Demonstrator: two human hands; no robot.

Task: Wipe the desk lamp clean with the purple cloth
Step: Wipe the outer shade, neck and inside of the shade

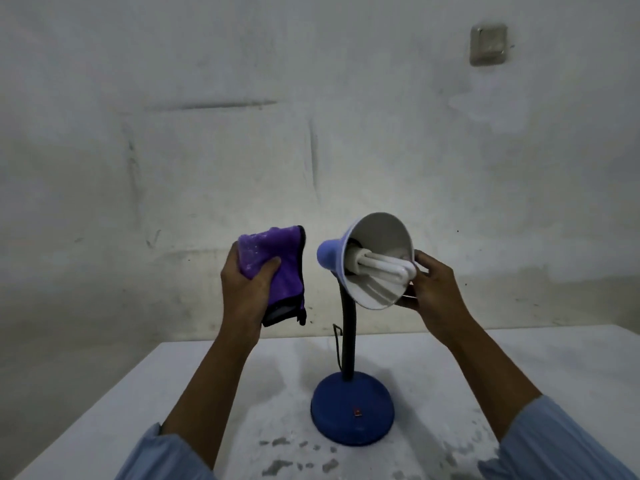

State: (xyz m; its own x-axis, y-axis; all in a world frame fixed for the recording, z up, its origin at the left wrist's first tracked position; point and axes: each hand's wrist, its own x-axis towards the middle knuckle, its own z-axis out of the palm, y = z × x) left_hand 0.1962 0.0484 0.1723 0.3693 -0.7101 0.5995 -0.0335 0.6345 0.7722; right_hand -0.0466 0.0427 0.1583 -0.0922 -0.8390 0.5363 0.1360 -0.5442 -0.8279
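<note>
Head view: left hand (246, 289) clutches purple cloth (277, 268); right hand (433, 292) grips lampshade (377, 258) containing bulb (384, 266).

I see a white table (519, 368) with grey blotches (298, 455) scattered along its near edge. Behind it stands a pale wall (242, 133) — scuffed and streaked — with a grey switch plate (488, 44) mounted high on the right.
</note>
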